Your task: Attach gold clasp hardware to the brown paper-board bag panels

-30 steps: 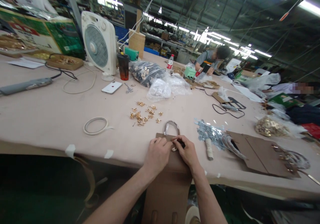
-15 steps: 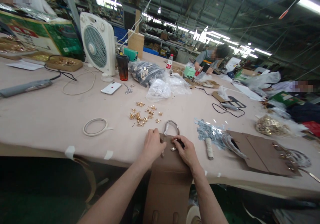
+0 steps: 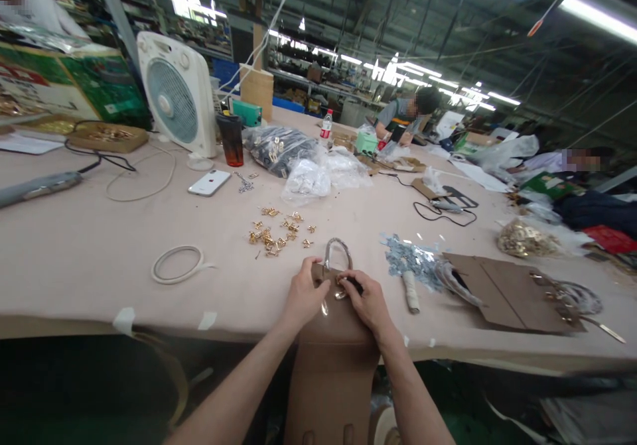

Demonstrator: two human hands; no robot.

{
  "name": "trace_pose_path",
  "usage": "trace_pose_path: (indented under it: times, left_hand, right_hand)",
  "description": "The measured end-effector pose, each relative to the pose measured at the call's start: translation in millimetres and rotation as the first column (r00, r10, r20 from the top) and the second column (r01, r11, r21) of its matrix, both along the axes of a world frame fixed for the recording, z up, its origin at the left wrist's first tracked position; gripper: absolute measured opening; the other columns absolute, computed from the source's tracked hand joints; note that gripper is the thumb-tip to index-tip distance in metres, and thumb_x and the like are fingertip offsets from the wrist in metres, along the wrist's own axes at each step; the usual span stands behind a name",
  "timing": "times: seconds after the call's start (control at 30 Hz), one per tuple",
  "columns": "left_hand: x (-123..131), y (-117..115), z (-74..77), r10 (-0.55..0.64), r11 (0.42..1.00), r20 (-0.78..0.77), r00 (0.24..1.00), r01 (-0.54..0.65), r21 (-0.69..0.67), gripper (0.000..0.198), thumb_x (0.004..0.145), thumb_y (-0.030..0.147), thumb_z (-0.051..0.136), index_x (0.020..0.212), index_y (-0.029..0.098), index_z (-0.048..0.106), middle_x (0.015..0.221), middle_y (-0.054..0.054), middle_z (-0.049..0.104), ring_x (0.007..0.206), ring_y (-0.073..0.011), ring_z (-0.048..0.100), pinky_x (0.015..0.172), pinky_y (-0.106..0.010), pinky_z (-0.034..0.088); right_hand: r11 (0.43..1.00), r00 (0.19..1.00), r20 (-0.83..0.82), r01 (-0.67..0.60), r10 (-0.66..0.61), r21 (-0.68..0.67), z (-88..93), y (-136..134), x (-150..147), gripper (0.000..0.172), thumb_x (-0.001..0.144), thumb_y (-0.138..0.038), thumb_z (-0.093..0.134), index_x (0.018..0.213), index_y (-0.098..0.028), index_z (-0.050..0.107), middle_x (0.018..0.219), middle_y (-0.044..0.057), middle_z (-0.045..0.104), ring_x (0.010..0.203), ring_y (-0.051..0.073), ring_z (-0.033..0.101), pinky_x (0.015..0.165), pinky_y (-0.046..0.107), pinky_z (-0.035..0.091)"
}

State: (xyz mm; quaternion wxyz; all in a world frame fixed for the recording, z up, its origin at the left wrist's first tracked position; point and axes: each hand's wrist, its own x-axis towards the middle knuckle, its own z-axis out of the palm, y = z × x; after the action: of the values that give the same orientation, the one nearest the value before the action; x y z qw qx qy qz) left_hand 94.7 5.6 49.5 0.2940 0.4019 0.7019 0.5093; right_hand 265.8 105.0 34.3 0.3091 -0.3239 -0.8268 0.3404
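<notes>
A brown bag panel [image 3: 334,379] hangs over the table's front edge, its upper end lying on the tabletop. From that end a looped handle [image 3: 340,243] in clear wrap sticks out toward the back. My left hand [image 3: 304,294] grips the panel's left edge near the handle, thumb on top. My right hand [image 3: 367,300] is closed at the right end of the handle, thumb and fingers pinched together. A small shiny metal part [image 3: 340,294] shows beside its fingertips; what sits between them is mostly hidden. Gold metal fittings [image 3: 271,238] lie scattered beyond my left hand.
A tape roll [image 3: 178,264] lies left, a phone [image 3: 209,183] farther back near a fan [image 3: 175,93] and a dark cup [image 3: 231,140]. To the right are small grey-blue pieces [image 3: 413,259], a wrapped stick [image 3: 411,292] and another brown bag piece [image 3: 512,292]. Co-workers sit beyond.
The view has shifted a little, so the table's things appear farther left. Both hands keep their hold at the handle end of the panel, with only slight finger movement.
</notes>
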Motion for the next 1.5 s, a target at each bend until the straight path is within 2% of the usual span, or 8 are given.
trace_pose_path:
  times: [0.2,0.43,0.63,0.87,1.13,1.2,1.37,1.5]
  left_hand:
    - [-5,0,-3.5,-0.012,1.0,0.03,0.999,0.012,0.016,0.048,0.083,0.02,0.067,0.129,0.022,0.057,0.091,0.001,0.072,0.082,-0.018,0.066,0.079,-0.029,0.05]
    - [-6,-1,-5.8,-0.051,0.995,0.051,0.997,0.047,0.089,0.048,0.084,0.022,0.066,0.131,0.023,0.057,0.092,0.003,0.07,0.081,-0.0165,0.065,0.08,-0.029,0.05]
    - [-7,-2,-4.8,-0.016,0.996,0.081,0.997,0.009,0.089,0.051,0.083,0.024,0.068,0.132,0.022,0.056,0.095,0.001,0.071,0.085,-0.017,0.065,0.083,-0.029,0.051]
    - [-7,-3,-8.9,-0.075,0.983,0.075,0.994,0.061,0.171,0.05,0.085,0.024,0.067,0.133,0.022,0.056,0.103,0.0,0.072,0.09,-0.0164,0.067,0.087,-0.03,0.053]
    - [-6,-8,4.0,-0.056,0.988,0.068,0.996,0.046,0.147,0.053,0.083,0.025,0.069,0.134,0.021,0.056,0.1,-0.001,0.073,0.089,-0.0185,0.067,0.088,-0.032,0.054]
    - [-7,-10,5.9,-0.063,0.985,0.062,0.996,0.052,0.164,0.057,0.082,0.026,0.069,0.137,0.02,0.054,0.108,-0.004,0.073,0.097,-0.0206,0.068,0.094,-0.034,0.054]
    - [-7,-11,-0.7,-0.131,0.969,0.081,0.988,0.11,0.223,0.081,0.073,0.01,0.061,0.152,0.018,0.043,0.143,-0.011,0.063,0.129,-0.0253,0.06,0.116,-0.038,0.044]
    - [-6,-7,-5.6,-0.055,0.984,0.071,0.996,0.042,0.171,0.068,0.078,0.011,0.058,0.146,0.018,0.053,0.142,-0.01,0.065,0.132,-0.0245,0.059,0.119,-0.038,0.043]
  right_hand:
    - [0.999,0.999,0.024,-0.033,0.033,0.001,4.6,-1,4,0.02,0.096,-0.033,0.067,0.113,-0.028,0.076,0.113,0.004,0.078,0.105,0.024,0.072,0.098,0.04,0.056]
    - [0.999,0.999,0.011,0.03,-0.031,0.02,3.1,-5,0,0.016,0.094,-0.036,0.069,0.104,-0.028,0.078,0.104,0.005,0.08,0.096,0.024,0.074,0.093,0.041,0.06]
    - [0.998,0.998,-0.044,0.045,-0.044,0.031,5.3,-8,2,0.02,0.097,-0.037,0.067,0.112,-0.028,0.076,0.113,0.005,0.079,0.105,0.024,0.073,0.098,0.039,0.057]
    - [0.992,0.998,-0.014,0.063,-0.062,0.11,3.4,-6,-1,0.016,0.096,-0.039,0.068,0.101,-0.028,0.077,0.104,0.006,0.078,0.1,0.025,0.073,0.093,0.041,0.058]
    - [0.993,0.996,-0.02,0.083,-0.082,0.085,1.1,-8,0,0.024,0.095,-0.047,0.067,0.104,-0.029,0.079,0.106,0.007,0.079,0.1,0.028,0.074,0.091,0.044,0.061]
    - [0.992,0.995,-0.033,0.1,-0.098,0.073,-0.3,-7,0,0.026,0.093,-0.051,0.068,0.103,-0.029,0.079,0.106,0.007,0.079,0.099,0.029,0.075,0.091,0.043,0.062]
    - [0.992,0.992,-0.042,0.122,-0.12,0.04,-1.0,-7,2,0.03,0.092,-0.054,0.068,0.103,-0.029,0.079,0.109,0.008,0.079,0.102,0.029,0.075,0.091,0.042,0.062]
    - [0.991,0.99,-0.051,0.129,-0.128,0.025,0.7,-8,5,0.031,0.091,-0.053,0.069,0.108,-0.029,0.079,0.114,0.007,0.079,0.106,0.029,0.074,0.096,0.042,0.061]
